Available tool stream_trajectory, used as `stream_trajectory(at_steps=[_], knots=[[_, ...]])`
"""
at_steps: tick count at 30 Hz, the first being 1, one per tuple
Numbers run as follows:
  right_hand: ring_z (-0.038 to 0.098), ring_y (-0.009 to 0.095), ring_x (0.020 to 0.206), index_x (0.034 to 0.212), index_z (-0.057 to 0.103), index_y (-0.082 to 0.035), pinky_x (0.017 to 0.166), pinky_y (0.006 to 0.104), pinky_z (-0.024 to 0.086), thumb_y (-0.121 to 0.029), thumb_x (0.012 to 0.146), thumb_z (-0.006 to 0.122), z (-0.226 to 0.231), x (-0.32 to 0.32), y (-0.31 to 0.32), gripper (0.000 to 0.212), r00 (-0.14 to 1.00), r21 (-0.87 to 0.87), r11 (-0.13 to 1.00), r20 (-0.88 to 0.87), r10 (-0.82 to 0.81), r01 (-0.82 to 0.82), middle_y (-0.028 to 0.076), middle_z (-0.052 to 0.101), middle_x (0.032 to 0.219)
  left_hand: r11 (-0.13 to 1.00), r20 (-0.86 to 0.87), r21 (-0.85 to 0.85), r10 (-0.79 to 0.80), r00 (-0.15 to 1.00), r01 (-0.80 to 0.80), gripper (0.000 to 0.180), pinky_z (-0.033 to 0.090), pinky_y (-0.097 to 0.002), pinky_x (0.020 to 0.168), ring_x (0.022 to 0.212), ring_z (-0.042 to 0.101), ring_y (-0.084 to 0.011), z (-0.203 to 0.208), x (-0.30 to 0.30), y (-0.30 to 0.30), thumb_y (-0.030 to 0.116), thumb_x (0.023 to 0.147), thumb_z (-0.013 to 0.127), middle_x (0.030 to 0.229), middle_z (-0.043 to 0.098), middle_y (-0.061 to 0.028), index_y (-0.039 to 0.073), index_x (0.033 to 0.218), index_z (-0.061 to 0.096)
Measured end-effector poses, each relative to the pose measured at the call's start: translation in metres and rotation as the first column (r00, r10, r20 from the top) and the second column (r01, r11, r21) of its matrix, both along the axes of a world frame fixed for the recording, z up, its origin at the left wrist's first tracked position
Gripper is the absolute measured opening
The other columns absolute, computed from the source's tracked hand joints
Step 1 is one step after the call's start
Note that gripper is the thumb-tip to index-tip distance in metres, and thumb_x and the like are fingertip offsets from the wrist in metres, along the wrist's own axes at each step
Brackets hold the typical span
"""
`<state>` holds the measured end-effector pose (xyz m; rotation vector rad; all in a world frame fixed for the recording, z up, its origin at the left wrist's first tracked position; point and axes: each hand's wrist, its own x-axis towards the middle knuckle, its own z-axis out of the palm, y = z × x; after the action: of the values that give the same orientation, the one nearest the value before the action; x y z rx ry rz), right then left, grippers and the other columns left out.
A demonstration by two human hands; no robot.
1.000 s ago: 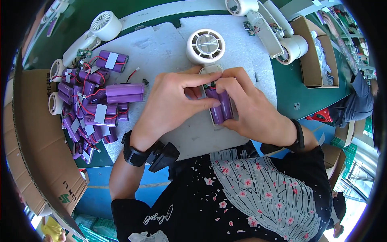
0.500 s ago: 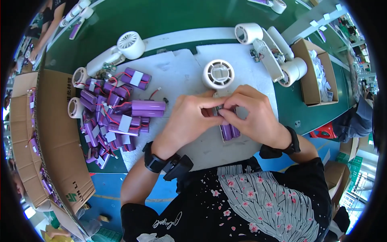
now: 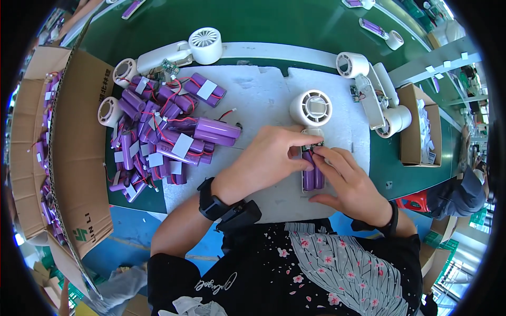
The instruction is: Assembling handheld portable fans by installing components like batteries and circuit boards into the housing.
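Bright, even overhead light, sharp centre, strong fisheye bending at edges.
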<state>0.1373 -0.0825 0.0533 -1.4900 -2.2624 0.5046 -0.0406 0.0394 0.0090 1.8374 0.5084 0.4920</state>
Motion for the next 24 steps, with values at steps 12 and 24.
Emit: stream_trajectory(at_steps=[12,24], knots=[[0.058,0.038,0.108,0.125,0.058,-0.001,0.090,0.0409,0.052,-0.006,0.077,0.070,0.013,-0.001,0.104,0.050,0.964,0.510,0.855,0.164,-0.209,0.099,0.022,0.056,0.126,0.860,0.022,0.278,0.440,0.898,-0.428,0.031,0.052,-0.0420,0.077,0.090,0.063,-0.0352,0.010,-0.004,0.009,0.003,0.074,0.074,0.104,0.064,-0.0164,0.003,0.104,0.065],[0.065,0.030,0.092,0.104,0.072,-0.008,0.068,0.0353,0.055,-0.004,0.084,0.059,0.101,-0.012,0.000,0.024,0.571,0.316,0.775,-0.536,0.622,-0.547,0.016,0.066,0.109,0.628,-0.132,0.737,0.497,0.857,-0.251,0.029,0.046,-0.0412,0.084,0.095,0.059,-0.0330,0.016,-0.019,0.011,0.014,0.075,0.075,0.103,0.065,-0.0129,0.008,0.102,0.067]])
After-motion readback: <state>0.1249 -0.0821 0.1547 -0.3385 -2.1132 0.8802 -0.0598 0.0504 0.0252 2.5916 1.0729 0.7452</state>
